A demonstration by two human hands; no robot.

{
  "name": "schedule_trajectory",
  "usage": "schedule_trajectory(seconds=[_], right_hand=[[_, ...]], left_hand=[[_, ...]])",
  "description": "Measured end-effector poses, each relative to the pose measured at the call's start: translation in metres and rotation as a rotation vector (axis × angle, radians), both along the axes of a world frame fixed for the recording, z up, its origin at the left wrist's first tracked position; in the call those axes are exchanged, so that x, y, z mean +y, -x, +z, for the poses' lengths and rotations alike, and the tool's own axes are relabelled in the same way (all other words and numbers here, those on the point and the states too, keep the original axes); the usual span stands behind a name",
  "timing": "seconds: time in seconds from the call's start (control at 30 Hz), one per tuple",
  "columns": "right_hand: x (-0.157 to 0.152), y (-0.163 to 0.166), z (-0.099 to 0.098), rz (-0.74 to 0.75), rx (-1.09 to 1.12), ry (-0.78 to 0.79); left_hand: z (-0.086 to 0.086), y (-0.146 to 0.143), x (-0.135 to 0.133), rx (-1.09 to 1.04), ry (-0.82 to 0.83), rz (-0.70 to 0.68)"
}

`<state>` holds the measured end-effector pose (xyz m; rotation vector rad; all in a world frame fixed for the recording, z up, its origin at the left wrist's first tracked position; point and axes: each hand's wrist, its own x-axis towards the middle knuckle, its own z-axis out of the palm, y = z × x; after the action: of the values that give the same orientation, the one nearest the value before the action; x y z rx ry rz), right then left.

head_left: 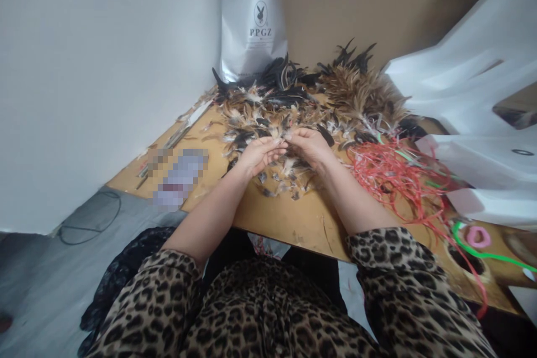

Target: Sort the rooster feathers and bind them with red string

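Note:
My left hand [259, 154] and my right hand [309, 146] meet over a spread of brown, black and white feathers [272, 109] on a wooden table [293, 218]. The fingertips of both hands are pinched together on a small tuft of feathers [285, 135] between them. Loose feather scraps [279, 184] lie under my wrists. Both sleeves are leopard print.
A bigger bundle of tan and black feathers [361, 86] lies at the back right. A tangle of red strings [392, 173] and green cord [482, 251] sits right of my hands. White bags [474, 95] crowd the right side; a silver bag [251, 17] stands at the back.

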<state>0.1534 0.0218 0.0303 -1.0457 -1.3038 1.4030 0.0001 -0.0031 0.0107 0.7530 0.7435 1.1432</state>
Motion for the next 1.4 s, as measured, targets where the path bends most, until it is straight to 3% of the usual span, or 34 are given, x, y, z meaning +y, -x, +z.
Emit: schedule_trajectory(seconds=[0.13, 0.53, 0.63, 0.83, 1.1, 1.23, 1.4], right_hand=[[-0.001, 0.0, 0.0, -0.063, -0.114, -0.071], [-0.004, 0.002, 0.002, -0.048, -0.165, -0.157], [0.0, -0.002, 0.002, -0.039, -0.125, -0.106], [0.018, -0.021, -0.004, -0.226, -0.183, -0.154], [0.025, -0.026, -0.012, -0.194, -0.455, -0.349], [0.028, -0.011, -0.011, -0.154, -0.721, -0.453], [0.029, 0.021, 0.005, -0.075, -1.055, -0.585]], left_hand=[[-0.002, -0.002, 0.0, 0.082, -0.028, 0.033], [-0.005, -0.007, -0.001, 0.228, -0.109, 0.07], [-0.003, -0.006, -0.002, 0.202, -0.114, 0.077], [0.002, 0.007, 0.005, 0.025, -0.04, 0.252], [0.002, 0.022, 0.015, -0.088, -0.062, 0.385], [0.007, 0.027, 0.016, -0.1, -0.058, 0.459], [0.011, 0.034, 0.018, -0.165, -0.069, 0.503]])
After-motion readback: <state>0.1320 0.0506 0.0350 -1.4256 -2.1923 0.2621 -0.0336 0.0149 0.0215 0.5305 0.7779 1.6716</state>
